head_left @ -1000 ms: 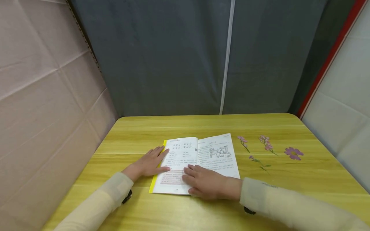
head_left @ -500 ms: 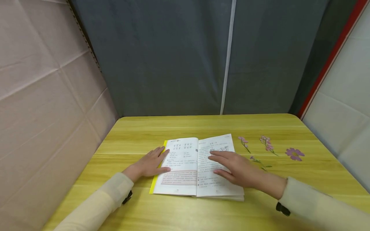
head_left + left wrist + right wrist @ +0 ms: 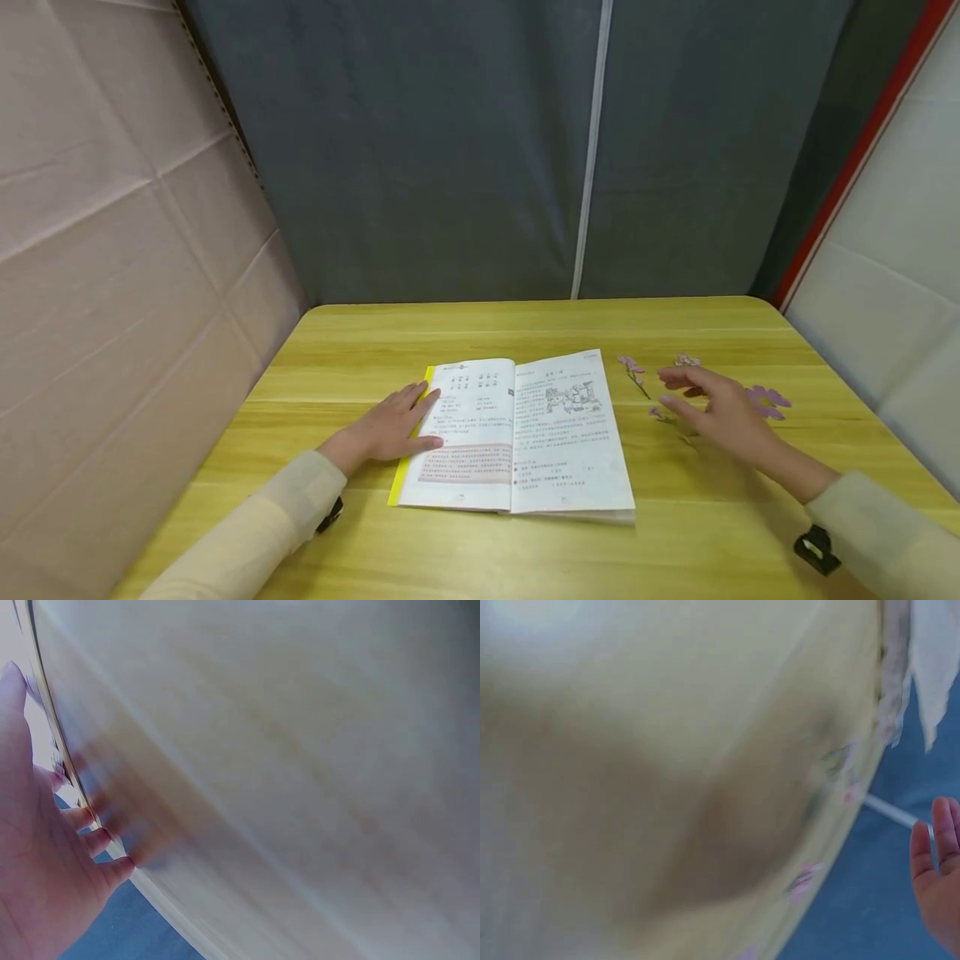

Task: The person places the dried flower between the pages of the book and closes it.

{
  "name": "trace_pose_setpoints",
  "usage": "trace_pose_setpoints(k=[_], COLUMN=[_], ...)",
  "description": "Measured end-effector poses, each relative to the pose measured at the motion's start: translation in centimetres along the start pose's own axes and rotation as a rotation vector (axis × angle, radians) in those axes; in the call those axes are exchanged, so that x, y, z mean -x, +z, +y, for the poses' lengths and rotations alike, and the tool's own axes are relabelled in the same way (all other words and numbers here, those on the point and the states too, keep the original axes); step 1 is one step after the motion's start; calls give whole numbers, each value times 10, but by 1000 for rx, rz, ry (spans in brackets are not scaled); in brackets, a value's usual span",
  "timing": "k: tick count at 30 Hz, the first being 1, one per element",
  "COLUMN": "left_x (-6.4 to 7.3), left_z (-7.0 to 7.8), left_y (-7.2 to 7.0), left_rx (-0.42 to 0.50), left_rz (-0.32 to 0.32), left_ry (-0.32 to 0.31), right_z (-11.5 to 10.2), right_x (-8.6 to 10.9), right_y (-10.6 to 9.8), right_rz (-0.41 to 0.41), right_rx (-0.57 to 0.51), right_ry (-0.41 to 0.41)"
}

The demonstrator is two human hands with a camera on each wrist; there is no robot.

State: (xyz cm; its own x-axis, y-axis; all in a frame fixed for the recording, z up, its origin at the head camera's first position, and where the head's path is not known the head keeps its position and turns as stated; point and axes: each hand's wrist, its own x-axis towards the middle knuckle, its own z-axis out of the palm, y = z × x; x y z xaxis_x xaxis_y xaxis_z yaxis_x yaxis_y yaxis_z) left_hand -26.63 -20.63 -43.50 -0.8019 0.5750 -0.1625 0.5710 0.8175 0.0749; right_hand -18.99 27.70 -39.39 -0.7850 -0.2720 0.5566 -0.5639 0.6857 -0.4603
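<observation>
An open book [image 3: 570, 450] with printed pages, a line drawing and a yellow cover edge lies on the table. My left hand [image 3: 382, 427] rests flat with spread fingers on the left page's outer edge. To the right of the book, my right hand [image 3: 723, 412] hangs over the flowers, fingers loosely bent and nothing between them. Under and around it are a pink flower sprig [image 3: 687, 361], partly hidden by the hand, a small purple sprig [image 3: 662, 415], and a purple flower [image 3: 767, 402]. Another pink sprig [image 3: 633, 371] lies close to the book's right edge.
The wooden table [image 3: 360, 333] has rounded far corners. A dark grey curtain [image 3: 435, 167] hangs behind it, pale cloth walls [image 3: 135, 292] stand at both sides, and a red strip [image 3: 855, 158] runs down the right.
My right hand has lifted off the book's pages and moved right, over the flowers. The right page is now uncovered. My left hand has stayed in place.
</observation>
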Motion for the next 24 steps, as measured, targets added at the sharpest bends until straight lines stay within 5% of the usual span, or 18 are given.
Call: trace_pose_setpoints(k=[6,12,17,24], left_x=[1,3,3,4], left_z=[1,3,4,5], left_y=[-2,-4,-4,-6], left_rx=[11,27,28,27], left_rz=[-5,1,3,-5], left_ry=[7,23,19,8], right_z=[30,46,55,61], right_x=[11,18,18,21], right_y=[0,4,10,18], right_rz=[-65,-217,-278,-256], right_rx=[-116,-154,-143,-95], right_ry=[213,332,360,343])
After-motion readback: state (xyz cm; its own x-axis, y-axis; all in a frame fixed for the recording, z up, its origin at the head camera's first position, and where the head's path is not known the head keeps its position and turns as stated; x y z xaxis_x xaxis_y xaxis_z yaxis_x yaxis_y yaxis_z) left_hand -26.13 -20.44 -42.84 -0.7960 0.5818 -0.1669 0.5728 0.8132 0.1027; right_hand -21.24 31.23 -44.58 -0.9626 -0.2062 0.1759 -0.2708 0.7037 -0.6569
